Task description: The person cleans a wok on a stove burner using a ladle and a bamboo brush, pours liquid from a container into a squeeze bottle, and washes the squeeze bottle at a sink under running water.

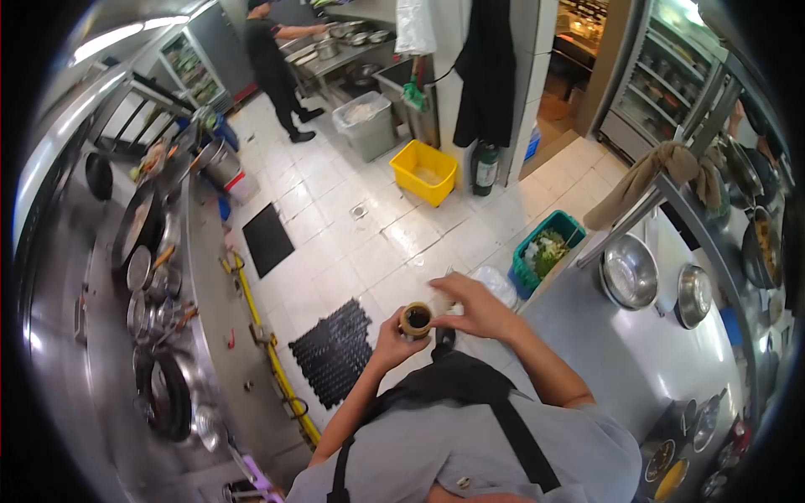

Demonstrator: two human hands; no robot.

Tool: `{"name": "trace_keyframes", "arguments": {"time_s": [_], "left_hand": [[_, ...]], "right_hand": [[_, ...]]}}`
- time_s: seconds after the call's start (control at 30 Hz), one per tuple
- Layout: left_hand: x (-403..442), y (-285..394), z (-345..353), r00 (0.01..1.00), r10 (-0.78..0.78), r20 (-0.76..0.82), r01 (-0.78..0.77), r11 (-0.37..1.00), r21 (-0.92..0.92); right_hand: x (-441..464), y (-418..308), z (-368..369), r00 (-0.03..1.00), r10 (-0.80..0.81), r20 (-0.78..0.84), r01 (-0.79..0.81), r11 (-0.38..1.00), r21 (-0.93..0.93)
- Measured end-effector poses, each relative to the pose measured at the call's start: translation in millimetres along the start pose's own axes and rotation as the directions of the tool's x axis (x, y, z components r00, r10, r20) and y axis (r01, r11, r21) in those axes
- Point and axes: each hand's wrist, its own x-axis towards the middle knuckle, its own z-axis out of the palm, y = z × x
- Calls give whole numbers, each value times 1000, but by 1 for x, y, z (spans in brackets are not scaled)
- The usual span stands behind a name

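"Where's the open jar (415, 319)?"

"In the person's left hand (391, 344), just right of the honeycomb rubber mat (329, 350). The fingers wrap its side, and its mouth faces up, showing something dark inside."

"And the right hand (476, 307)?"

"Farther right from the mat, just beside the jar's rim, thumb and fingers bent toward each other. I can't tell whether anything is pinched between them."

"What's around?"

"A flat black mat (268, 241) and a yellow tub (418, 183) beyond the honeycomb mat, the tub more to the right. Well right of it, a green bin (521, 270) with leafy scraps (547, 251), then a steel worktable (616, 360) bearing metal bowls (629, 272). Left of it, a yellow pipe (262, 331) along the steel cooking counter (220, 344)."

"Who else?"

"A dark-clothed co-worker (267, 67), far beyond the mat, one arm outstretched."
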Motion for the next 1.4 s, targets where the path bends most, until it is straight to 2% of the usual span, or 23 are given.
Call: {"name": "trace_keyframes", "arguments": {"time_s": [0.03, 0.1, 0.17, 0.27, 0.37, 0.4, 0.43, 0.53, 0.6, 0.63, 0.73, 0.83, 0.87, 0.97, 1.0, 1.07, 1.2, 1.3, 1.4], "left_hand": [[15, 4, -5, 1000, -28, 4, 28, 1000, 2], [58, 3, -22, 1000, -21, 5, 21, 996, 83], [99, 1, -39, 999, -29, 14, 28, 997, 72], [162, -19, -67, 998, -45, 55, 35, 985, 172], [219, 0, -84, 983, -138, 124, 117, 980, 163], [240, -15, -90, 991, -71, 114, 51, 984, 171], [261, -12, -91, 984, -75, 161, 54, 990, 132], [325, -7, -90, 944, -91, 318, 78, 995, 55], [369, -19, -99, 900, -126, 417, 104, 992, 77], [394, -25, -99, 884, -102, 455, 65, 993, 96], [464, -31, -101, 809, -69, 584, -18, 990, 140], [536, -30, -97, 662, -69, 746, -89, 981, 170], [554, -21, -91, 624, -48, 780, -72, 990, 118], [607, 0, -57, 546, 69, 835, -168, 985, 28], [624, 6, -42, 498, 67, 865, -206, 978, 43], [656, 16, -11, 407, 53, 912, -284, 956, 71], [708, 40, 53, 181, 107, 978, -238, 969, -62], [740, 58, 105, 85, 85, 993, -304, 951, -55], [769, 69, 160, 143, 97, 985, -308, 950, -49]], "right_hand": [[23, 8, -6, 996, -85, 13, 86, 996, -37], [65, 22, -12, 981, -14, 195, 16, 1000, -9], [107, 26, -22, 938, 83, 337, -80, 997, -24], [165, 49, -32, 926, 16, 378, 50, 985, -165], [213, 59, -49, 919, -15, 394, 152, 935, -319], [227, 68, -52, 923, -19, 384, 171, 915, -365], [240, 80, -59, 928, -8, 372, 178, 888, -424], [271, 131, -59, 973, 46, 224, 49, 916, -399], [296, 149, -78, 908, 310, 283, -165, 884, -438], [310, 158, -86, 849, 422, 317, -256, 854, -453], [333, 200, -100, 780, 553, 292, -413, 806, -424], [337, 215, -124, 853, 507, 122, -432, 818, -381], [338, 219, -132, 857, 509, 85, -451, 819, -355], [343, 198, -180, 794, 606, -39, -592, 757, -276], [343, 210, -188, 735, 677, -38, -638, 671, -377], [333, 218, -209, 755, 646, -116, -633, 669, -390], [304, 244, -266, 818, 547, -178, -573, 750, -329], [279, 269, -309, 846, 474, -243, -531, 793, -299], [270, 285, -363, 737, 617, -277, -675, 653, -343]]}}
